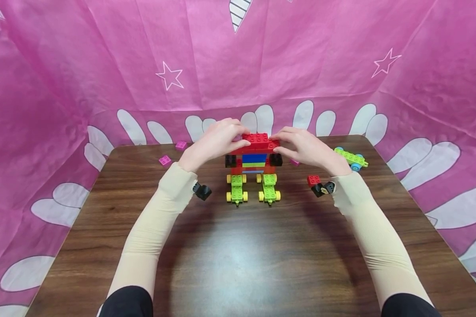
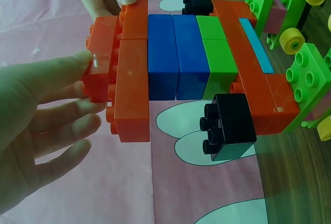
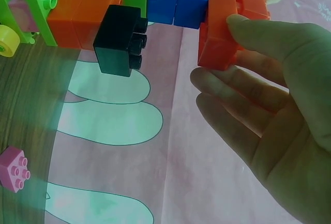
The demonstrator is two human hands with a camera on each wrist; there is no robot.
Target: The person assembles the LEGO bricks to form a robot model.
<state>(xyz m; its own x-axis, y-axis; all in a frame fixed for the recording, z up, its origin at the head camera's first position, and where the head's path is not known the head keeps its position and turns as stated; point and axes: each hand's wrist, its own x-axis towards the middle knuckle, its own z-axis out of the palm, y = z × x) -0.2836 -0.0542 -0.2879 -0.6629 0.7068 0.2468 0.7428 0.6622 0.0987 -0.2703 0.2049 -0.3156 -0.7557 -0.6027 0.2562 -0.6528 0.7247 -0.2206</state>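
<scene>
A figure of toy building bricks stands upright on two lime-green wheeled bases (image 1: 237,189) with yellow wheels. Blue bricks (image 2: 178,53) form its middle, with a lime layer (image 2: 220,53) below. Black bricks (image 2: 232,125) stick out at both sides. Across the top lies a wide red layer (image 2: 133,79), and one more red brick (image 1: 258,138) sits on it. My left hand (image 1: 218,141) pinches that uppermost brick, thumb on its near face. My right hand (image 1: 303,147) pinches the right end of the wide red layer (image 3: 220,27) between thumb and fingers.
Pink bricks (image 1: 165,160) lie at the back left of the wooden table (image 1: 230,255), and another pink brick (image 3: 14,169) is behind my right hand. A lime wheeled base (image 1: 351,157) with blue wheels stands back right. One red brick (image 1: 313,180) is near my right wrist. Pink cloth (image 1: 222,66) hangs behind.
</scene>
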